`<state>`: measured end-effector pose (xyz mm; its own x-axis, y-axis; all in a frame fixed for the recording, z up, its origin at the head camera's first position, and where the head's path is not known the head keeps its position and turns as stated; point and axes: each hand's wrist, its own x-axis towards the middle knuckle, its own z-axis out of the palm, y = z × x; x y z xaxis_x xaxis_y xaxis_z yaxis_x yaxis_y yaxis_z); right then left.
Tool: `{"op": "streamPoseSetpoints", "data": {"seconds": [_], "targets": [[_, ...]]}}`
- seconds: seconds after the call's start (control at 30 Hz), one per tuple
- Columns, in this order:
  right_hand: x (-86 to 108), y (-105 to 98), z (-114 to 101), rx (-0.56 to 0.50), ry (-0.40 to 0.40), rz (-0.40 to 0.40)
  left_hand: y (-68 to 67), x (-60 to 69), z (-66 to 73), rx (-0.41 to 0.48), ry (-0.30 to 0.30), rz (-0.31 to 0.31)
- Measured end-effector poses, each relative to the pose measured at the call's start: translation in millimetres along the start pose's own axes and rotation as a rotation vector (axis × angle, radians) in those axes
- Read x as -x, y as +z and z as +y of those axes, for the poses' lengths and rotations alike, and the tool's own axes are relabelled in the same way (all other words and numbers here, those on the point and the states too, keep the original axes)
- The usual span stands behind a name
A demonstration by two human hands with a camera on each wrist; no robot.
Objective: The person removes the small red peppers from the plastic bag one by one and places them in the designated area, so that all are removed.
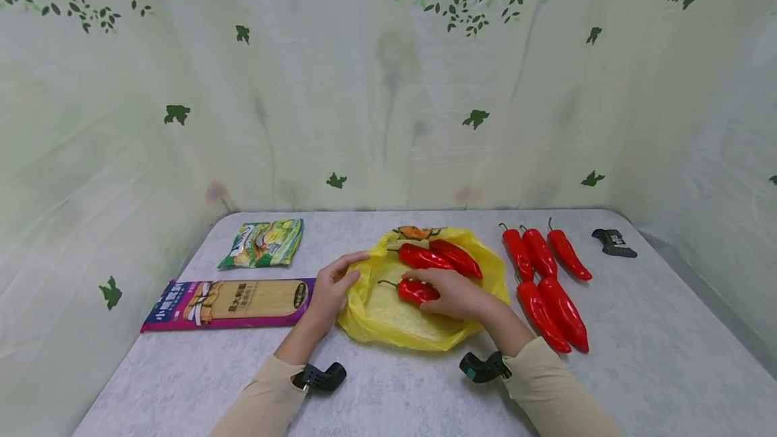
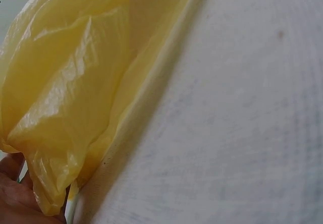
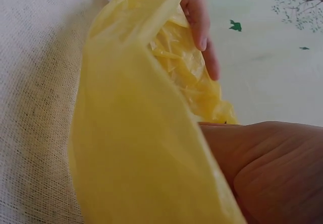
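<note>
Gripping a pepper (image 1: 415, 292) inside the yellow bag (image 1: 397, 338), the right hand (image 1: 450, 293) has its fingers bent over the red body, whose stem points left. The left hand (image 1: 332, 286) pinches the bag's rim at its left side. 2 more peppers (image 1: 425, 257) lie at the back of the bag, and 5 others (image 1: 538, 253) lie on the table (image 1: 388, 393) to its right, near a black item (image 1: 614, 243). Left of the bag are noodles (image 1: 243, 299) (a long pack), with a green packet (image 1: 264, 243) behind.
</note>
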<state>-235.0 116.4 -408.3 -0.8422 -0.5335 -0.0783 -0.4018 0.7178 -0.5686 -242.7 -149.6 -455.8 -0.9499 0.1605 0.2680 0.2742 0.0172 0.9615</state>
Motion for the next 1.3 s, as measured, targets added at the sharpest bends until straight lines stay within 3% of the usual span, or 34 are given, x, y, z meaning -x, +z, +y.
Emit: {"op": "streamPoseSetpoints", "data": {"seconds": [0.2, 0.7, 1.3], "targets": [[0.8, -1.0, -1.5, 0.029, -0.015, -0.011, -0.8, 0.4, 0.2, 0.008, -0.005, 0.0], [3.6, -5.5, -5.9, -0.023, -0.062, 0.04, -1.7, 0.1, 0.4, -0.003, -0.009, 0.006], [12.6, -11.8, -11.1, -0.106, -0.128, 0.166, 0.2, 0.0, 1.1, -0.009, -0.037, 0.005]]}}
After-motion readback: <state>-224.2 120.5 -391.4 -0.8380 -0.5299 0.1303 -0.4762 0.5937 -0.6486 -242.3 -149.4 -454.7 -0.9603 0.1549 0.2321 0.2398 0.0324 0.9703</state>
